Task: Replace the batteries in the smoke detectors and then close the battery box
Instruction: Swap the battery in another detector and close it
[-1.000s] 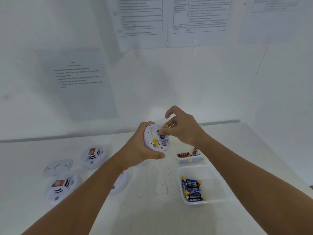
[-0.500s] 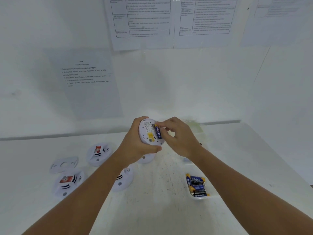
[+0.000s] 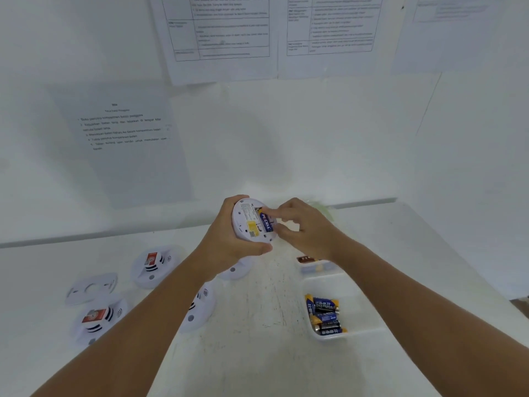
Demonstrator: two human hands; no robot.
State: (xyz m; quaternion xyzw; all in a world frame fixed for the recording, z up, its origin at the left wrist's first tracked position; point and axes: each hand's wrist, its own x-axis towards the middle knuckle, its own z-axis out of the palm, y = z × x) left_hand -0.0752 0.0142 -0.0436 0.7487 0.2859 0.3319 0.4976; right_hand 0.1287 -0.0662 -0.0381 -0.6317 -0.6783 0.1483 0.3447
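Five smoke detectors (image 3: 253,220), one loose mounting plate (image 3: 91,287), two battery trays (image 3: 357,296), four wall papers (image 3: 126,144).

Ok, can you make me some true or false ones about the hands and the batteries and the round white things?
1. The left hand holds a smoke detector up off the table. True.
2. The battery in that detector is red. False: it is blue.
3. The right hand lies flat on the table. False: its fingers are at the battery.
4. Spare batteries lie in a white tray. True.
5. No other detectors are on the table. False: several lie at the left.
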